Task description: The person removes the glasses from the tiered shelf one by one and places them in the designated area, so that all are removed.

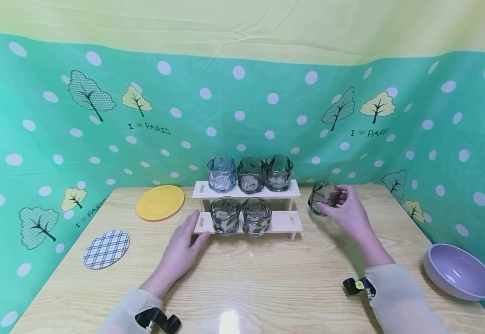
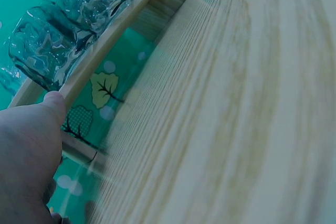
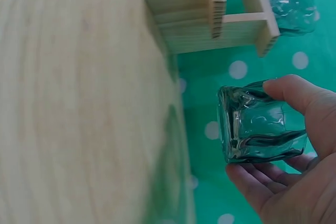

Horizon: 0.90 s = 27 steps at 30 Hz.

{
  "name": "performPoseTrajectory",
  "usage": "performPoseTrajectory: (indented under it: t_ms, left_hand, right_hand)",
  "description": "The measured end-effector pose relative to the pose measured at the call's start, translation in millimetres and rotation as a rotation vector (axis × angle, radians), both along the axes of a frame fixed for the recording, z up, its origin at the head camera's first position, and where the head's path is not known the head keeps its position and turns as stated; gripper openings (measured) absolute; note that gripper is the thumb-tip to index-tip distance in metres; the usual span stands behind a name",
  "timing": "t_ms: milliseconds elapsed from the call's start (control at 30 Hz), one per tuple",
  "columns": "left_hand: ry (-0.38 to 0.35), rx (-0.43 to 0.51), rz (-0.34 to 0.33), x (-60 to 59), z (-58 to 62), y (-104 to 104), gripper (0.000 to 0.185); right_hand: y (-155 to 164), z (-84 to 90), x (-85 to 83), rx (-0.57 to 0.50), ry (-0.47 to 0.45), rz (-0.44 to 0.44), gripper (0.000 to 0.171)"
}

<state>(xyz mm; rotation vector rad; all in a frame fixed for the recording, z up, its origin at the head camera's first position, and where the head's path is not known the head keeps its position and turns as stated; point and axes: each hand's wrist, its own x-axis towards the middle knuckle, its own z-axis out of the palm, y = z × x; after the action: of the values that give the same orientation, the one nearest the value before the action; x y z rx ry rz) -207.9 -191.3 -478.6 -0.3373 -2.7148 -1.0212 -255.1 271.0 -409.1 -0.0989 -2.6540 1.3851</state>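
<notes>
Beside the rack, my right hand grips a dark grey glass tumbler between thumb and fingers. In the right wrist view, the tumbler hangs upright just off the tabletop. My left hand rests at the left front corner of a two-step wooden rack; its thumb touches the lower shelf's front edge, while its other fingers are mostly hidden in the left wrist view. On the lower step stand two grey tumblers. The upper step bears a blue tumbler and two dark grey ones.
A yellow plate lies at the back left of the wooden table. In front of it is a round checked mat. A purple bowl stands at the right edge. Patterned green cloth hangs close behind the rack.
</notes>
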Motion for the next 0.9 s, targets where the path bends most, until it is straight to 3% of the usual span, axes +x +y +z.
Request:
performPoseTrajectory:
  t_ms: [333,900]
  left_hand:
    - [-0.012,0.0,0.004,-0.2,-0.1,0.2,0.079]
    - [0.002,-0.007,0.005,-0.9,-1.0,0.0,0.078]
  right_hand:
    - [4.8,-22.4,-10.9,-0.023,-0.065,0.004,0.11]
    - [3.9,-29.4,-14.7,-0.125,-0.133,0.018,0.111]
